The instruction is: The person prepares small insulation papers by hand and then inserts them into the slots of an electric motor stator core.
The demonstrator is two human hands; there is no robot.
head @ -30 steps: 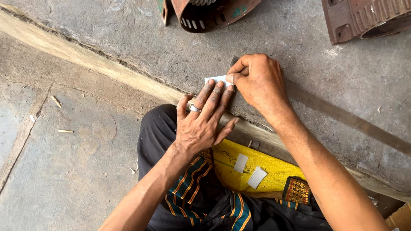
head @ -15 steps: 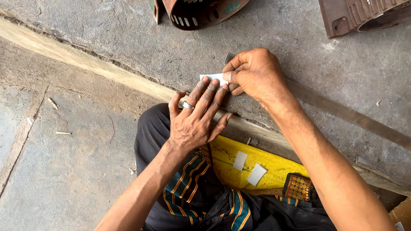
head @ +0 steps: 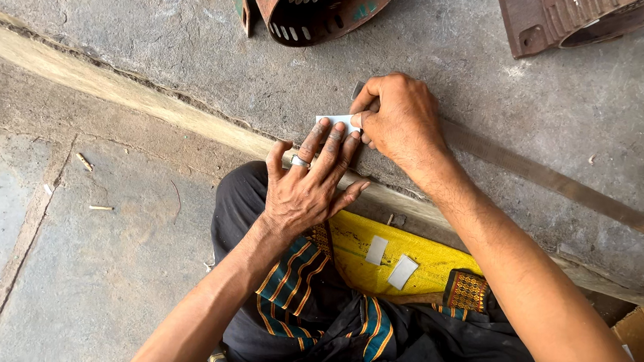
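A small white paper slip (head: 334, 121) lies flat on the concrete floor (head: 155, 61), just past the raised ledge (head: 114, 92) that runs from nine o'clock down toward four o'clock. The left hand (head: 308, 187) lies spread and flat, its grip released, with a ring on one finger and the fingertips (head: 334, 137) pressing on the near edge of the slip. The right hand (head: 400, 118) sits at about one o'clock from the left, its grip clenched around the end of a long flat metal strip (head: 552, 180) while thumb and forefinger pinch the slip's right edge. The slip's long axis runs nine to three o'clock; the strip's runs from the right hand off toward four o'clock. Both hands touch the slip, the right one covering more of it. At six o'clock from the hands, a yellow woven sack (head: 423, 258) lies across the person's lap, with two more white rectangular paper pieces (head: 390, 261) resting on it side by side, tilted. A rusty round motor housing (head: 313, 4) stands at twelve o'clock, a second brown ribbed casing (head: 580, 17) at two o'clock, and a cardboard box corner (head: 639, 336) at four o'clock.
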